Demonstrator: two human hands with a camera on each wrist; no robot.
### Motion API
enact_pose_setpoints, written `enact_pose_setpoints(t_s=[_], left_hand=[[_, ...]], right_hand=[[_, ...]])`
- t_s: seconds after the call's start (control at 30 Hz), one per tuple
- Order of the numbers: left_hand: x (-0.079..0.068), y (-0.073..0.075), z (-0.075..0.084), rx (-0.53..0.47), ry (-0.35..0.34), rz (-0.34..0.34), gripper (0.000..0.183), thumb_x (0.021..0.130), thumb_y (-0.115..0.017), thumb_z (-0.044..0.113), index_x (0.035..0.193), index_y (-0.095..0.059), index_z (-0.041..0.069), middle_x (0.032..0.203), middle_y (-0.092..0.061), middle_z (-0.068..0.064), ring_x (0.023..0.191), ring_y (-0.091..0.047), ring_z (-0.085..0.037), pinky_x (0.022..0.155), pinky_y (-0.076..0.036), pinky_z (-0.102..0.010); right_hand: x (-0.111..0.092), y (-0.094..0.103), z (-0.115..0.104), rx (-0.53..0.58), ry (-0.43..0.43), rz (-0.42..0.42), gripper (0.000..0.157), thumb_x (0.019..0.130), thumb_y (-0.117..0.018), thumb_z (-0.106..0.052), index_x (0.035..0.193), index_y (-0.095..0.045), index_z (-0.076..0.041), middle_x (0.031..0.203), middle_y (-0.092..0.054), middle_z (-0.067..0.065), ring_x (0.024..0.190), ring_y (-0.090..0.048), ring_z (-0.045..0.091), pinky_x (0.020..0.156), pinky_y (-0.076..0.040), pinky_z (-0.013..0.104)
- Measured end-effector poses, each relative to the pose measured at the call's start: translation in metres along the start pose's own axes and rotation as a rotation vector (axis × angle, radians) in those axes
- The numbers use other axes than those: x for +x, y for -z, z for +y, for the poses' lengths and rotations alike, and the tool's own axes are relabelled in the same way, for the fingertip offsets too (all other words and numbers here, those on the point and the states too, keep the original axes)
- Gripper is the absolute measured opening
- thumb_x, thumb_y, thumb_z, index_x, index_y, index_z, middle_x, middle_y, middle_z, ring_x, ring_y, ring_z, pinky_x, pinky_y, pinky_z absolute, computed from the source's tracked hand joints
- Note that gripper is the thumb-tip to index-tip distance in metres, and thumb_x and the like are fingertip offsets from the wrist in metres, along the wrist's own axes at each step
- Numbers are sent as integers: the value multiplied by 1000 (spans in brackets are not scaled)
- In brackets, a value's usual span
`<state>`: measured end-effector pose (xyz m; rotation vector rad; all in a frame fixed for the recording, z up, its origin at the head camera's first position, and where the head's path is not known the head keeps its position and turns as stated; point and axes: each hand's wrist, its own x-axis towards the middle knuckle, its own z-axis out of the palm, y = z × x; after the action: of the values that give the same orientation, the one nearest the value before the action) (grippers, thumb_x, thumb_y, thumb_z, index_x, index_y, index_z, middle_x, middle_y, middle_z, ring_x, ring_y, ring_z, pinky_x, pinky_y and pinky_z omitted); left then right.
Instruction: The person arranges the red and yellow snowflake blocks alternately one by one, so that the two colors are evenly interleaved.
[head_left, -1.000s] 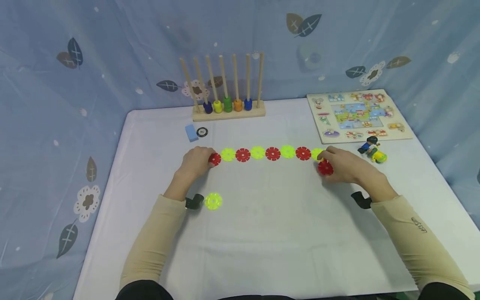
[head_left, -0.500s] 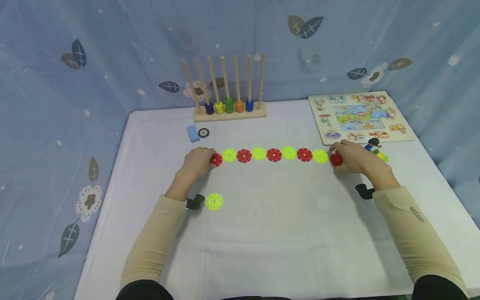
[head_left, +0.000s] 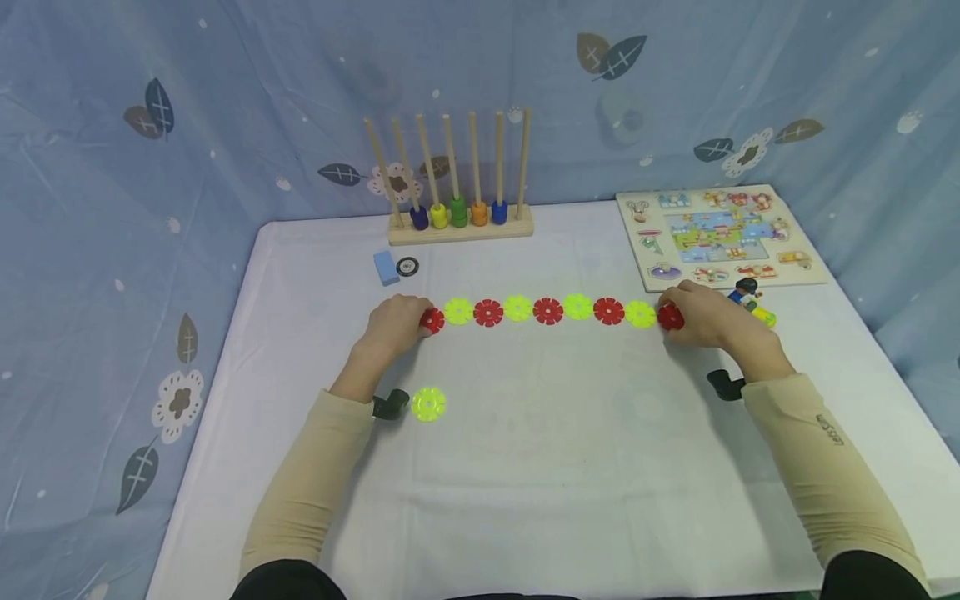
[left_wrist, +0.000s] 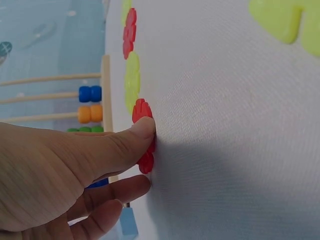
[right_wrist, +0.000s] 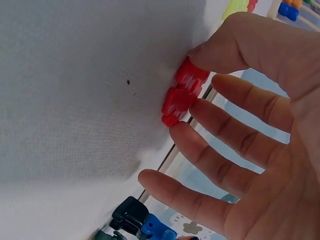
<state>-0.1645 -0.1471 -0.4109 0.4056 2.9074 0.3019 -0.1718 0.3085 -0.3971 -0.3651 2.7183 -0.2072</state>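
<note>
A row of flower-shaped plastic discs, red and yellow-green by turns, lies across the white table. At its left end my left hand (head_left: 393,325) holds a red disc (left_wrist: 142,110), thumb on its face; the fingertips behind are partly hidden. At the right end my right hand (head_left: 701,315) grips another red disc (right_wrist: 182,95) between thumb and fingertips. That disc sits beside the last yellow-green disc (head_left: 641,314). One loose yellow-green disc (head_left: 428,404) lies nearer the front, right of the left wrist.
Behind the row stands a wooden peg rack (head_left: 461,232) with coloured beads. A blue block (head_left: 386,267) and a black-and-white round chip (head_left: 407,267) lie before it. Back right are a picture puzzle board (head_left: 652,250) and a toy figure (head_left: 745,290), partly behind the right hand.
My right hand has carried its red disc rightward and slightly back, to the row's right end, then shifted slightly left. The left hand stays on its disc.
</note>
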Motion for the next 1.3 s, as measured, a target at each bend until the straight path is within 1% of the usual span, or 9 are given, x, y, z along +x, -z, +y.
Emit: enact_pose_setpoints(t_s=[0.3, 0.4, 0.5, 0.67, 0.87, 0.97, 1.07, 1.2, 1.3], left_hand=[[-1, 2, 1, 8, -1, 2, 41, 82, -76, 21, 119, -65, 7, 111, -71, -13, 101, -68, -29, 88, -56, -42], [0, 2, 2, 13, -5, 1, 40, 83, -76, 22, 119, -66, 7, 110, -72, -13, 100, -68, -29, 88, -56, -42], [0, 2, 2, 11, -5, 0, 40, 83, -76, 21, 119, -66, 7, 111, -72, -13, 100, -67, -28, 88, -56, -42], [0, 2, 2, 5, 2, -4, 40, 83, -76, 19, 120, -66, 7, 111, -71, -12, 99, -66, -26, 90, -55, -41], [1, 2, 0, 5, 5, -12, 40, 83, -76, 20, 120, -65, 8, 112, -71, -12, 100, -66, -26, 90, -55, -41], [2, 2, -2, 18, 6, -18, 40, 84, -75, 20, 121, -65, 8, 112, -71, -12, 100, -66, -27, 91, -54, -41], [3, 3, -1, 33, 0, -19, 40, 85, -75, 20, 121, -65, 7, 112, -71, -13, 102, -66, -28, 91, -54, -42], [3, 3, 1, 46, -8, -17, 40, 85, -74, 20, 121, -65, 6, 113, -71, -13, 103, -67, -29, 90, -55, -43], [3, 3, 2, 56, -11, -15, 40, 84, -75, 21, 120, -65, 7, 112, -71, -13, 102, -67, -30, 88, -56, -43]], right_hand=[[-4, 0, -4, -41, 35, 29, 53, 80, -74, -20, 129, -56, -6, 122, -55, 23, 98, -56, 35, 83, -54, 53], [-9, 3, -15, -74, 35, 65, 54, 80, -73, -20, 130, -57, -6, 126, -55, 23, 101, -57, 36, 83, -53, 55], [-12, 3, -35, -125, 94, 119, 52, 79, -72, -19, 127, -59, -7, 127, -57, 21, 104, -58, 36, 83, -53, 55], [-9, -14, -86, -177, 329, 149, 44, 79, -75, -20, 121, -64, -11, 121, -63, 13, 108, -61, 32, 92, -51, 52], [-2, -47, -165, -267, 639, 133, 39, 84, -73, -25, 122, -64, -19, 123, -65, 4, 113, -61, 25, 101, -49, 45], [0, -61, -205, -370, 813, 159, 38, 91, -66, -24, 128, -59, -24, 131, -60, 0, 113, -59, 21, 98, -51, 38], [2, -71, -239, -469, 962, 235, 42, 94, -62, -24, 135, -52, -26, 138, -54, -1, 108, -57, 17, 89, -52, 28], [9, -81, -272, -537, 1063, 366, 46, 94, -60, -26, 138, -49, -25, 138, -53, -2, 101, -55, 15, 77, -48, 22], [14, -86, -284, -565, 1069, 421, 46, 93, -61, -28, 138, -51, -25, 136, -56, -2, 106, -55, 16, 81, -47, 23]])
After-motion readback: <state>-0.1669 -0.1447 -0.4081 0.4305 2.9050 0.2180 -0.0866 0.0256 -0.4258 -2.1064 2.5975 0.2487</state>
